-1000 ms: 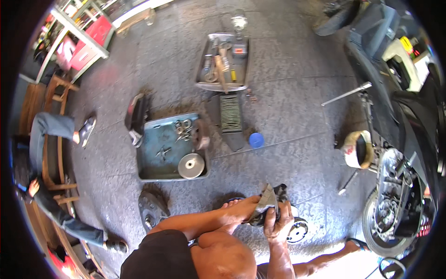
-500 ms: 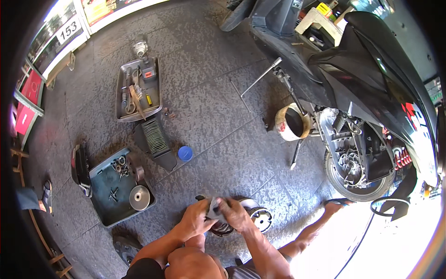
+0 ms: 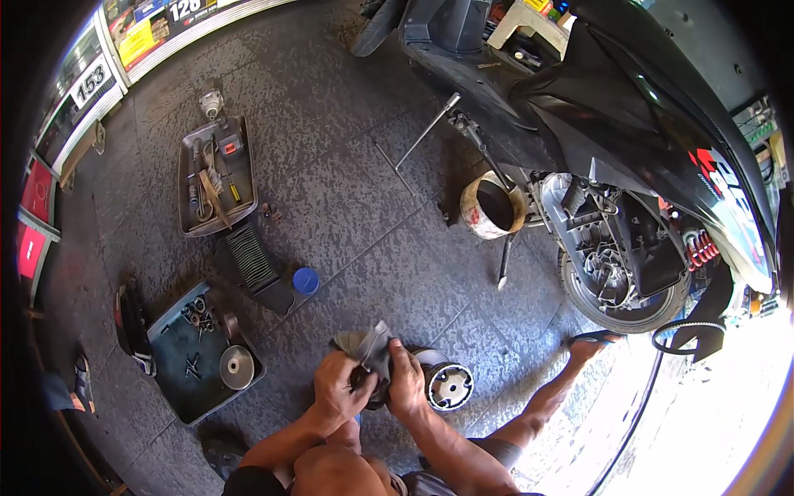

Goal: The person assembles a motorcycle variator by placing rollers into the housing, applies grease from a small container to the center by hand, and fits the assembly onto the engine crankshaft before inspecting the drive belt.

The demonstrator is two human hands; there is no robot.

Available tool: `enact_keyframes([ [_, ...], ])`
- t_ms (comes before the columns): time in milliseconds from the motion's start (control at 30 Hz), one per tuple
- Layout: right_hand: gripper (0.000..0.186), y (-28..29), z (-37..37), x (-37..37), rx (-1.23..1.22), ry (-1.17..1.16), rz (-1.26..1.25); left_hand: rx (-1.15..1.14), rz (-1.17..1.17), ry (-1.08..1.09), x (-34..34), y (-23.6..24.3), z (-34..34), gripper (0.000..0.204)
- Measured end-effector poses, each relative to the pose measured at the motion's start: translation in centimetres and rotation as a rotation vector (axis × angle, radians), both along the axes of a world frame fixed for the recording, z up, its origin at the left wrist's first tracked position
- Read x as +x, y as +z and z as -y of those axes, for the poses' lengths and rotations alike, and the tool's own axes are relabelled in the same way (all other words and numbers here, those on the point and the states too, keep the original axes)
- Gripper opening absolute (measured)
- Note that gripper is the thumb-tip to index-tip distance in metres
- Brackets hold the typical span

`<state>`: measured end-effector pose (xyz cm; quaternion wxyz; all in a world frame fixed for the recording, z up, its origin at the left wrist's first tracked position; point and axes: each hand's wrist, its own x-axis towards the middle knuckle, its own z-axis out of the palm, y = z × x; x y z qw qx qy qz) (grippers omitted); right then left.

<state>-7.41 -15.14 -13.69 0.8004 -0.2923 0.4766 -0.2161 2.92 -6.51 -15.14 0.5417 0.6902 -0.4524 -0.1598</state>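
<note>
Both hands meet low in the middle of the view over a dark round metal part (image 3: 370,382) covered by a grey rag (image 3: 374,347). My left hand (image 3: 337,383) grips the part and rag from the left. My right hand (image 3: 408,380) presses the rag onto it from the right. Just to the right on the floor lies a round clutch-like part (image 3: 448,385) with a pale face.
A black scooter (image 3: 628,140) with its engine case open stands at the right, a dirty bucket (image 3: 493,206) and a long wrench (image 3: 428,131) beside it. To the left are a parts tray (image 3: 184,388), a tool tray (image 3: 213,175), an air filter (image 3: 251,256) and a blue cap (image 3: 305,280).
The view has swung left to right, so the scooter fills more of the frame. Both hands stay on the part; the rag now sits on top of it.
</note>
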Motion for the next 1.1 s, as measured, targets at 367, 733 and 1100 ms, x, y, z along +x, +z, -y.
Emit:
enact_keyframes([
  [367,0.039,1.0,2.1,1.1,-0.221,0.174,0.065,-0.161,-0.484,0.047,-0.4,-1.7,1.2,0.054],
  [733,0.052,0.0,-4.4,5.3,-0.805,0.514,-0.417,-0.232,-1.614,0.023,0.9,-3.6,-1.9,0.036],
  [1100,0.03,-0.6,-6.8,7.8,-1.024,0.714,-0.233,-0.394,-1.527,0.527,0.5,-4.1,-5.0,0.033],
])
